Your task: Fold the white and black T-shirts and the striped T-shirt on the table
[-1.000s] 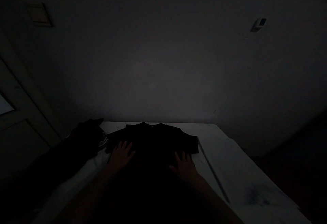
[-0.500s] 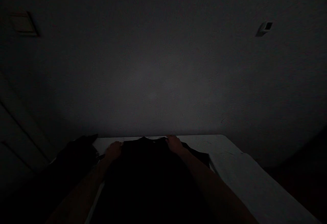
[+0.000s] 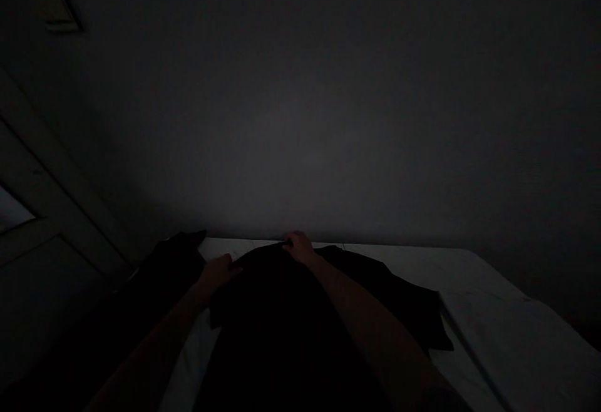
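Note:
A black T-shirt [image 3: 282, 337] lies spread on the white table, its collar end toward the wall and short sleeves out to both sides. My left hand [image 3: 218, 274] is at the shirt's left shoulder, fingers closed on the fabric edge. At the shirt's top edge, near the collar, my right hand [image 3: 300, 249] pinches the cloth. Dim light hides the folds and the lower part of the shirt.
To the left, more dark cloth [image 3: 159, 280] lies heaped along the table. The marbled white table [image 3: 507, 324] extends right and meets a grey wall [image 3: 300, 118]. A panelled door [image 3: 42, 180] stands at left; a small box [image 3: 56, 2] hangs above.
The view has shifted, and the table appears farther right. My right hand has moved from the collar's right side to its left. The shirt's left sleeve now shows, and its right sleeve is more spread.

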